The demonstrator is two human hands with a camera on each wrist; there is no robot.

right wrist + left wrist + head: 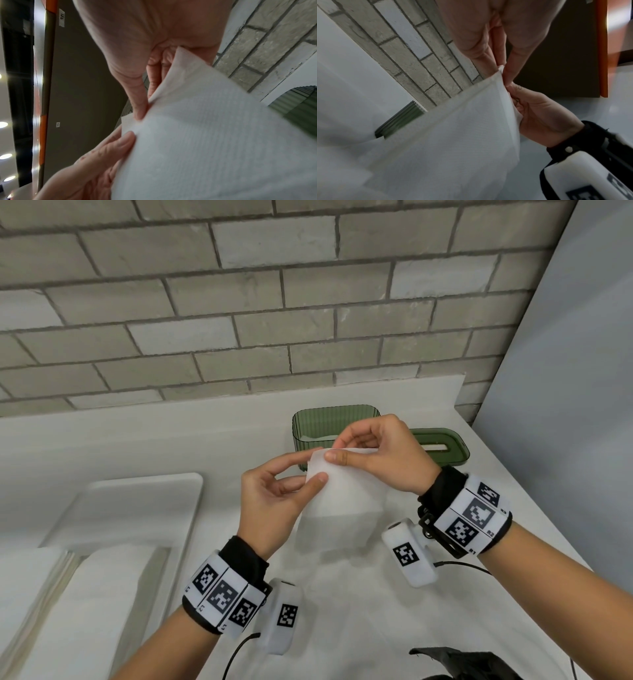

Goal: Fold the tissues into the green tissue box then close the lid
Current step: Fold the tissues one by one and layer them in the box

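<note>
A white tissue [346, 501] hangs folded above the counter, held at its top edge by both hands. My left hand [291, 484] pinches its upper left corner between thumb and forefinger. My right hand [356, 445] pinches the top edge just beside it. Behind them stands the green tissue box [329, 419], open, with white tissue inside. Its green lid [445, 446] with a slot lies flat to the box's right. In the left wrist view the tissue [453, 142] covers most of the box [399, 121]. The right wrist view shows the tissue [214, 142] and a corner of the box [298, 102].
A white tray [137, 508] sits at the left with stacked white tissues [68, 594] in front of it. A brick wall [239, 302] backs the white counter [342, 611]. A dark object [462, 662] lies at the near edge. A grey panel [565, 405] closes the right side.
</note>
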